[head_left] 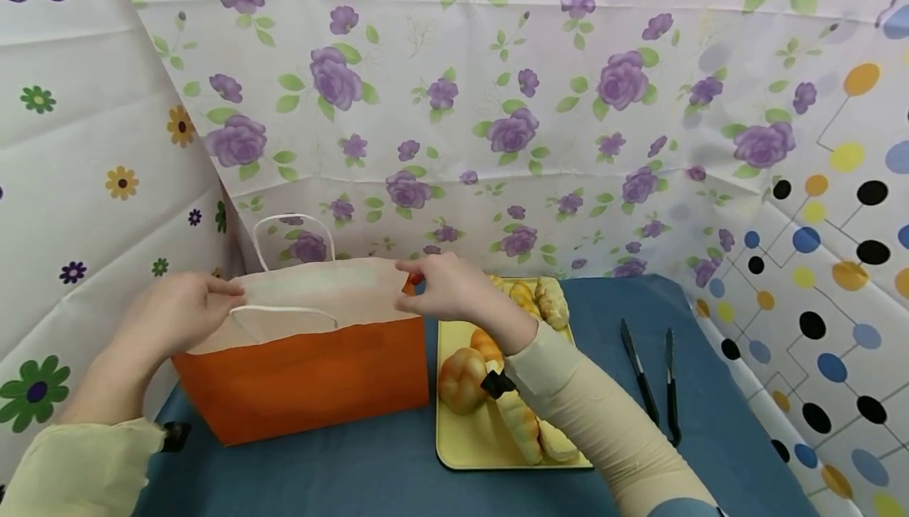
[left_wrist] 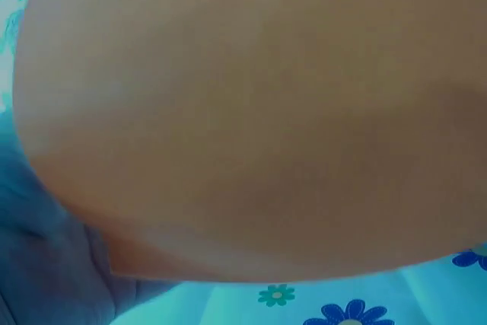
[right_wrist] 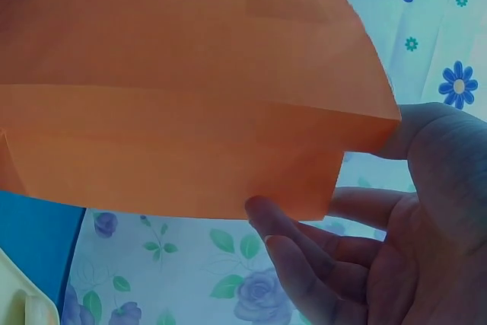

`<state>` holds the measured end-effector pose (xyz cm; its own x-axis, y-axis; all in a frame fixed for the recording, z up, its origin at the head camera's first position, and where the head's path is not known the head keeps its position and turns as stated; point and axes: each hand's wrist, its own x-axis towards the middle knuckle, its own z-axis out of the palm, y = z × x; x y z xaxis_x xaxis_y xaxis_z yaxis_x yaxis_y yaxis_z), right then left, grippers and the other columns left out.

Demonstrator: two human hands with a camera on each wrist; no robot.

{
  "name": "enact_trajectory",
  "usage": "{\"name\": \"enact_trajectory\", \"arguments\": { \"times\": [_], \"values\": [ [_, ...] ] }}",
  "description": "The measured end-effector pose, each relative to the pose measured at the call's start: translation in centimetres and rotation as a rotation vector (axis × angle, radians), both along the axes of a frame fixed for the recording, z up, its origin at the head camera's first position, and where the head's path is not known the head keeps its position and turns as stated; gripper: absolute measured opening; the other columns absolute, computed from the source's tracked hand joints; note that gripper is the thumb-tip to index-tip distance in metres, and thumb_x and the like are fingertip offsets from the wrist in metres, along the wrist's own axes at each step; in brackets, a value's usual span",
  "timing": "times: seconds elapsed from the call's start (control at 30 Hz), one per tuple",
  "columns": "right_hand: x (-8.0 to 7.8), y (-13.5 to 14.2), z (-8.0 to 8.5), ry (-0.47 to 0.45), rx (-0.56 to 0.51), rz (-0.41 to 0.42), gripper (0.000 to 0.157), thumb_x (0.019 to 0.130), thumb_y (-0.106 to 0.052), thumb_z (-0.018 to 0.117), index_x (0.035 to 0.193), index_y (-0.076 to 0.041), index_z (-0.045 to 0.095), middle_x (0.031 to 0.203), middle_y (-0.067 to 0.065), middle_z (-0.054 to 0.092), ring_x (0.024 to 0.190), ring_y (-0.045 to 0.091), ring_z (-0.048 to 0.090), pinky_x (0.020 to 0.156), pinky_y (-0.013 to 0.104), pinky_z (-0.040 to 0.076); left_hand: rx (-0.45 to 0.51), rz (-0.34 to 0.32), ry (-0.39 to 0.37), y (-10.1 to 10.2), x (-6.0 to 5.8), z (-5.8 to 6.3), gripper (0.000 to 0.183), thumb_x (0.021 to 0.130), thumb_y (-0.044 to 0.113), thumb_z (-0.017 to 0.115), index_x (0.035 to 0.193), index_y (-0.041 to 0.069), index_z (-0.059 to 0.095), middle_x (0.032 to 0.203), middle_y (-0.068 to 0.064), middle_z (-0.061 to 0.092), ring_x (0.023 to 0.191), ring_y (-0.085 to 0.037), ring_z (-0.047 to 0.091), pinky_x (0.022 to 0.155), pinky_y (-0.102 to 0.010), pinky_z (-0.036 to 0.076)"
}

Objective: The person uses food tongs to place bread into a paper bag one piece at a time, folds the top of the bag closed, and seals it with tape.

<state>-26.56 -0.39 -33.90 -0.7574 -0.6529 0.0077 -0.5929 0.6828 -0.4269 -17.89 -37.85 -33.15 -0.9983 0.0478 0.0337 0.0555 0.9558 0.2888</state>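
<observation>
An orange paper bag [head_left: 312,379] with a pale inside and two white cord handles stands on the table with its mouth spread wide. At the left end of its top edge, my left hand [head_left: 166,316] pinches the paper between thumb and fingers. My right hand [head_left: 454,288] grips the opposite end, with the thumb at the front corner and the fingers at the back one. The right wrist view shows that hand [right_wrist: 426,211] spanning the bag's side panel [right_wrist: 190,150]. In the left wrist view the bag [left_wrist: 251,127] fills most of the picture and hides the fingertips.
Right of the bag, a yellow tray [head_left: 454,450] holds several breads [head_left: 463,381], partly behind my right forearm. Black-handled tongs [head_left: 642,383] lie farther right on the blue tablecloth [head_left: 341,470]. Patterned sheets [head_left: 454,154] wall the table at the back and sides.
</observation>
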Motion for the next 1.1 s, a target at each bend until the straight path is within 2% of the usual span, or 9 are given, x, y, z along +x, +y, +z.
{"name": "enact_trajectory", "arguments": {
  "times": [0.13, 0.3, 0.4, 0.5, 0.57, 0.63, 0.8, 1.0, 1.1],
  "values": [
    [0.1, 0.0, -0.1, 0.004, -0.007, 0.005, 0.061, 0.099, -0.039, 0.074, 0.156, -0.022, 0.058, 0.130, 0.002, 0.075, 0.047, 0.011, 0.040, 0.049, 0.027, 0.033, -0.005, 0.060, 0.034, 0.5, -0.3, 0.0, 0.030, 0.099, 0.014, 0.067, 0.124, 0.000, 0.077, 0.127, -0.035, 0.067, 0.100, -0.047, 0.064, 0.077, -0.061, 0.052],
    [0.3, 0.0, -0.1, 0.027, -0.011, 0.014, 0.063, 0.098, -0.038, 0.076, 0.156, -0.021, 0.059, 0.131, 0.003, 0.075, 0.045, 0.009, 0.030, 0.046, 0.026, 0.028, -0.006, 0.060, 0.016, 0.9, -0.6, -0.1, 0.037, 0.093, 0.007, 0.071, 0.129, -0.001, 0.073, 0.133, -0.036, 0.062, 0.108, -0.052, 0.060, 0.079, -0.065, 0.050],
    [0.4, -0.1, -0.1, 0.047, -0.010, 0.013, 0.062, 0.099, -0.037, 0.076, 0.155, -0.021, 0.060, 0.130, 0.003, 0.075, 0.044, 0.008, 0.028, 0.046, 0.026, 0.027, 0.002, 0.048, 0.008, 0.8, -0.7, 0.1, 0.029, 0.094, 0.004, 0.066, 0.122, 0.001, 0.076, 0.127, -0.034, 0.066, 0.097, -0.045, 0.062, 0.071, -0.055, 0.052],
    [0.5, -0.1, 0.0, 0.048, -0.012, 0.012, 0.060, 0.099, -0.035, 0.076, 0.155, -0.021, 0.060, 0.129, 0.003, 0.075, 0.044, 0.009, 0.027, 0.046, 0.026, 0.025, 0.006, 0.032, -0.014, 0.7, -1.0, 0.3, 0.031, 0.095, -0.001, 0.056, 0.112, 0.006, 0.080, 0.120, -0.031, 0.069, 0.084, -0.036, 0.060, 0.059, -0.041, 0.045],
    [0.5, -0.2, 0.0, 0.046, -0.012, 0.013, 0.059, 0.099, -0.034, 0.076, 0.155, -0.021, 0.061, 0.130, 0.003, 0.075, 0.044, 0.009, 0.027, 0.046, 0.026, 0.025, -0.003, 0.014, -0.039, 0.8, -1.3, 0.5, 0.036, 0.092, -0.003, 0.052, 0.109, 0.009, 0.082, 0.120, -0.031, 0.069, 0.082, -0.034, 0.059, 0.057, -0.038, 0.041],
    [0.6, -0.2, 0.1, 0.038, -0.014, 0.012, 0.060, 0.098, -0.033, 0.076, 0.155, -0.021, 0.061, 0.130, 0.003, 0.075, 0.043, 0.009, 0.026, 0.046, 0.026, 0.025, -0.016, -0.005, -0.072, 0.9, -1.5, 0.6, 0.036, 0.093, -0.003, 0.054, 0.111, 0.009, 0.083, 0.121, -0.031, 0.070, 0.086, -0.036, 0.062, 0.059, -0.039, 0.044],
    [0.7, -0.1, 0.0, 0.021, -0.025, 0.028, 0.063, 0.096, -0.033, 0.079, 0.155, -0.021, 0.060, 0.133, 0.004, 0.074, 0.043, 0.010, 0.030, 0.046, 0.027, 0.027, -0.021, -0.036, -0.128, 1.3, -1.8, 0.6, 0.031, 0.095, 0.005, 0.073, 0.124, 0.008, 0.081, 0.128, -0.032, 0.069, 0.107, -0.047, 0.065, 0.069, -0.045, 0.054],
    [1.0, 0.4, -0.2, 0.051, -0.062, 0.047, 0.066, 0.095, -0.037, 0.081, 0.156, -0.024, 0.059, 0.131, 0.002, 0.075, 0.044, 0.011, 0.037, 0.046, 0.027, 0.031, -0.011, -0.031, 0.013, 1.7, -1.3, 0.2, 0.033, 0.091, -0.008, 0.064, 0.114, 0.003, 0.084, 0.116, -0.028, 0.075, 0.094, -0.041, 0.068, 0.068, -0.047, 0.055],
    [1.2, 0.8, -0.3, 0.071, -0.089, 0.055, 0.069, 0.095, -0.039, 0.082, 0.158, -0.027, 0.057, 0.110, -0.003, 0.077, 0.045, 0.012, 0.045, 0.047, 0.027, 0.035, -0.020, -0.023, 0.052, 2.0, -1.0, 0.0, 0.031, 0.091, -0.007, 0.069, 0.117, 0.002, 0.082, 0.119, -0.030, 0.074, 0.083, -0.035, 0.067, 0.058, -0.041, 0.051]
  ]
}}
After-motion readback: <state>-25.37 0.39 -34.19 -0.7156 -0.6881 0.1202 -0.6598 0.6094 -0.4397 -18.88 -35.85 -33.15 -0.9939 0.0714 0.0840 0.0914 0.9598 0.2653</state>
